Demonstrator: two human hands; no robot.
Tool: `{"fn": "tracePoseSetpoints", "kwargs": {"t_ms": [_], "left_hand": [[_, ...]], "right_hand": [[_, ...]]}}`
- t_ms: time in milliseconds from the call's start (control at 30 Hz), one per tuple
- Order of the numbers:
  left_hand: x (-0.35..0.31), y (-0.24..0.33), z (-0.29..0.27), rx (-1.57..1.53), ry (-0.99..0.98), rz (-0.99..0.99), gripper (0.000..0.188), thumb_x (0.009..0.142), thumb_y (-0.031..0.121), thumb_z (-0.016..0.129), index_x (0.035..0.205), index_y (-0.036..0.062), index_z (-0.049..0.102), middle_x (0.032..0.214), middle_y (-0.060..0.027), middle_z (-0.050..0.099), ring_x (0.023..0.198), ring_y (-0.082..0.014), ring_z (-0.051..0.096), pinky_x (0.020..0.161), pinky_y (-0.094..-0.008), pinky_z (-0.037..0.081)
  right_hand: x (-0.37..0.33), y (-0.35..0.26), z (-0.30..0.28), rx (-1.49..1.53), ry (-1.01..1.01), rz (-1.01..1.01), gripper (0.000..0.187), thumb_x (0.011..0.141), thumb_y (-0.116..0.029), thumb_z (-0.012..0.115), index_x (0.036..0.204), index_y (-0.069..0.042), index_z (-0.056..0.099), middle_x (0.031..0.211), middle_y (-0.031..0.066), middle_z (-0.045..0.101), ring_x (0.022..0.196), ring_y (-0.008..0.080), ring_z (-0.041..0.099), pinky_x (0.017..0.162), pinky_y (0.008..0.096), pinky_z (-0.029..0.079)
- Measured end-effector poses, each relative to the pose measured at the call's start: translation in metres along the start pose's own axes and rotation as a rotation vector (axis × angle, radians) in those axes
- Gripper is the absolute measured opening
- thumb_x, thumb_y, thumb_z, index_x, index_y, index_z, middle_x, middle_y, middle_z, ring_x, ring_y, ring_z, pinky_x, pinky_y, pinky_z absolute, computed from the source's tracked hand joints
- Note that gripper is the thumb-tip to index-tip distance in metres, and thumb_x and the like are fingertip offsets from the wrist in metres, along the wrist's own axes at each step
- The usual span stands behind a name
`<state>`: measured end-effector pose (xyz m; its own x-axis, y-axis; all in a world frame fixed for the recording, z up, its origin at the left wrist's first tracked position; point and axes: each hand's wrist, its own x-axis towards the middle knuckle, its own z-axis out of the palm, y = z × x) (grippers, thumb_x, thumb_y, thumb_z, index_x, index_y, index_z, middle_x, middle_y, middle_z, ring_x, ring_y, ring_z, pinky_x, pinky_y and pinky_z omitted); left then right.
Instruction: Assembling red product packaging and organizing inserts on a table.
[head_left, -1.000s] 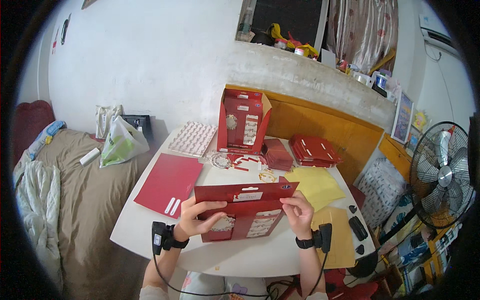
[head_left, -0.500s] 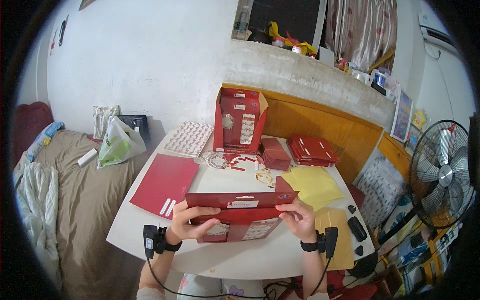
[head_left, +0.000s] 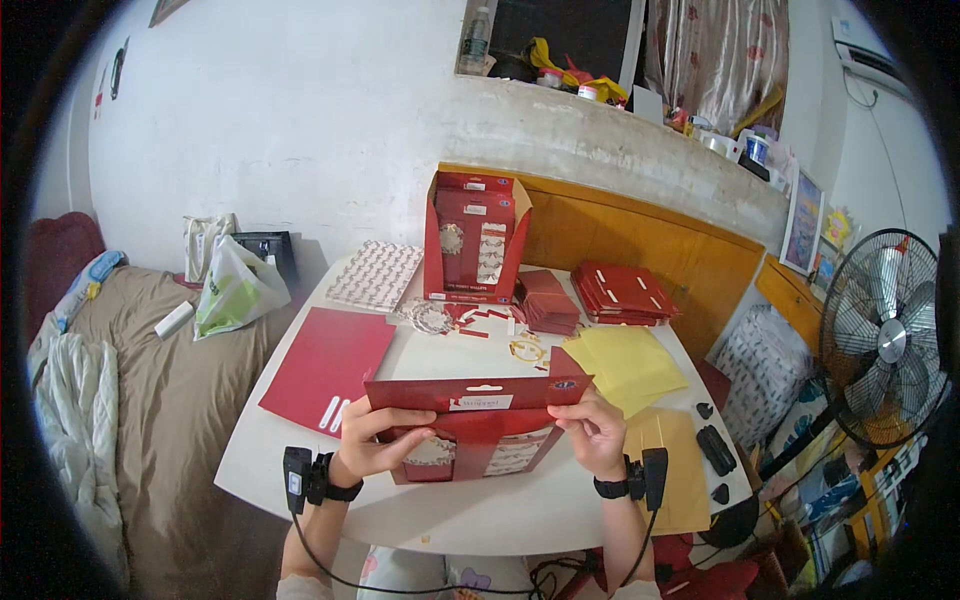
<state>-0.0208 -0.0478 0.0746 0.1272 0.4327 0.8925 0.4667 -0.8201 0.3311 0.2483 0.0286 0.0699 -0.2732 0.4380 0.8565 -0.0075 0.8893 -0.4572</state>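
Between both hands stands a red cardboard pack (head_left: 470,465) with a raised top flap that has a hang hole and a white label. Its front shows a round patterned shape and a patterned strip. My left hand (head_left: 370,438) grips the flap's left end, fingers behind and thumb in front. At the right end, my right hand (head_left: 592,434) pinches the flap's edge between thumb and fingers. Left of the pack lies a flat red card sheet (head_left: 325,365) with white strips on its near corner. Yellow sheets (head_left: 630,365) lie to the right.
Behind are a red display box (head_left: 470,275) with similar packs, patterned sheets (head_left: 377,277), round patterned cutouts (head_left: 430,316), a stack of small red cards (head_left: 546,303) and stacked red packs (head_left: 622,293). Small black objects (head_left: 715,450) lie at the right edge. A fan (head_left: 888,340) stands beyond the white table.
The pack and both hands hold nearly the same place; the flap tilts slightly more toward me. The whole view has shifted a little.
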Motion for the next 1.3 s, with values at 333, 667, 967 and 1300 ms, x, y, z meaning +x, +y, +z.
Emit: {"fn": "tracePoseSetpoints", "kwargs": {"t_ms": [333, 667, 967, 1300], "left_hand": [[-0.001, -0.001, 0.001, 0.005, 0.031, -0.012, 0.021, 0.064, 0.002, 0.073, 0.084, 0.0022, 0.066, 0.085, -0.0110, 0.064, 0.068, -0.0167, 0.061, 0.056, -0.0232, 0.048], [0.002, 0.003, 0.000, 0.008, -0.011, -0.037, 0.023, 0.063, 0.003, 0.074, 0.085, 0.0032, 0.066, 0.085, -0.0117, 0.064, 0.075, -0.0216, 0.062, 0.066, -0.0276, 0.049], [0.000, 0.003, -0.002, 0.044, -0.007, 0.002, 0.024, 0.063, 0.003, 0.074, 0.085, 0.0032, 0.066, 0.086, -0.0116, 0.064, 0.075, -0.0217, 0.062, 0.065, -0.0270, 0.049], [0.003, 0.006, 0.015, 0.192, 0.189, -0.009, 0.027, 0.061, 0.001, 0.073, 0.086, 0.0027, 0.064, 0.084, -0.0140, 0.063, 0.071, -0.0232, 0.062, 0.060, -0.0280, 0.047]], "right_hand": [[-0.002, -0.003, 0.005, -0.014, -0.012, 0.081, 0.022, 0.069, -0.004, 0.071, 0.089, -0.008, 0.065, 0.079, 0.0071, 0.054, 0.070, 0.0171, 0.052, 0.058, 0.0249, 0.042], [0.020, -0.010, 0.007, -0.227, -0.198, -0.143, 0.037, 0.061, -0.014, 0.078, 0.097, -0.015, 0.067, 0.101, 0.0112, 0.055, 0.091, 0.0246, 0.053, 0.077, 0.0316, 0.043], [0.017, -0.014, 0.015, -0.271, -0.120, -0.153, 0.037, 0.062, -0.010, 0.077, 0.097, -0.014, 0.065, 0.102, 0.0098, 0.055, 0.089, 0.0241, 0.052, 0.079, 0.0313, 0.044], [-0.021, -0.036, 0.036, 0.435, -0.078, 0.644, 0.016, 0.087, -0.009, 0.052, 0.102, -0.004, 0.054, 0.059, 0.0003, 0.051, 0.048, 0.0034, 0.039, 0.043, 0.0169, 0.030]]}}
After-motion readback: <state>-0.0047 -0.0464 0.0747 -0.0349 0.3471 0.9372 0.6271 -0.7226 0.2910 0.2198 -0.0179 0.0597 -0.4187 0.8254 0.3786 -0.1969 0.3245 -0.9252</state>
